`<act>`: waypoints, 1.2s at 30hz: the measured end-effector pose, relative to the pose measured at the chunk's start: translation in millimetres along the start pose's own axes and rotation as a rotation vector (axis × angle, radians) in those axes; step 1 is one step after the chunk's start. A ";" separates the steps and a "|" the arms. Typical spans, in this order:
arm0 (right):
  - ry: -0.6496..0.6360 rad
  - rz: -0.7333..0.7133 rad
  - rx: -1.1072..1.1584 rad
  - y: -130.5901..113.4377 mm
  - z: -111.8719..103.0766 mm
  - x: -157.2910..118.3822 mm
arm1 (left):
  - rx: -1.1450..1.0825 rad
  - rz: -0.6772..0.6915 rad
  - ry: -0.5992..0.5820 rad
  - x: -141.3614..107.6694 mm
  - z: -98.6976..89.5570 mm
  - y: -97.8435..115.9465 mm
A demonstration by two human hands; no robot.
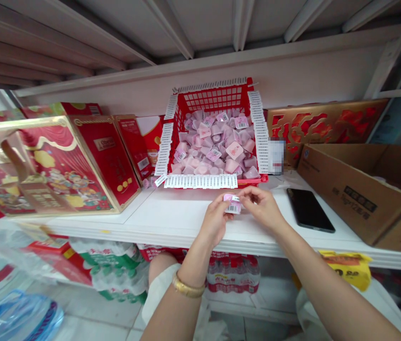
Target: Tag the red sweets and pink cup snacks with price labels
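Over the white shelf [172, 213], my left hand [218, 218] holds a small pink cup [233, 205] with its barcode side turned up. The fingers of my right hand [259, 203] are pinched at the cup's upper right edge, on a small white label [236, 198]. Just beyond my hands stands a red basket [214, 100], filled with similar pink cups [218, 142]. Strips of white barcode labels [200, 181] hang along the basket's rims.
Gift boxes [97, 161] stand at the left, and a red and gold box [321, 123] at the back right. A black phone [310, 210] lies beside an open cardboard box [357, 189]. Bottle packs [234, 274] sit below; a metal shelf [200, 28] hangs overhead.
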State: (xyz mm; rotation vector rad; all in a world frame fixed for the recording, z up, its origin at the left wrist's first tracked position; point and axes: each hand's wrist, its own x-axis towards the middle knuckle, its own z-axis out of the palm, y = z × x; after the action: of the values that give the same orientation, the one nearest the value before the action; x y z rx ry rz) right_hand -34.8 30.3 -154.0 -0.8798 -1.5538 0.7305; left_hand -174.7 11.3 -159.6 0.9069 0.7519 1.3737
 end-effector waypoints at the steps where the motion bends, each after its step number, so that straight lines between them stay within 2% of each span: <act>1: 0.004 -0.007 -0.015 0.4 0.2 -0.2 | 0.005 0.002 0.000 0.1 0.1 -0.3; 7: 0.022 -0.022 -0.057 0.3 0.5 -0.9 | 0.041 0.039 -0.021 2.0 -1.2 -3.2; 14: 0.016 0.100 0.042 5.5 1.0 0.6 | 0.058 0.059 -0.029 2.1 -2.3 -4.8; 25: 0.130 0.123 -0.040 7.2 0.1 1.2 | 0.038 0.043 -0.029 -2.0 -0.2 -1.1; 27: 0.108 0.141 -0.003 5.8 -0.3 1.3 | 0.027 0.041 -0.042 -2.7 -0.1 -0.4; 31: -0.021 0.215 0.141 1.3 -0.1 -0.2 | 0.019 0.043 -0.065 -3.1 -0.1 0.4; 36: -0.028 0.286 0.199 -2.1 0.5 -1.7 | 0.024 0.017 -0.077 -2.2 0.3 0.8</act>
State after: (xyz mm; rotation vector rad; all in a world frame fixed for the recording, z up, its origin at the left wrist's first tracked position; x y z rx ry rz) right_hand -35.5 27.8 -153.2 -0.9553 -1.3656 1.0873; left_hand -174.9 9.1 -158.9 0.9819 0.7046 1.3397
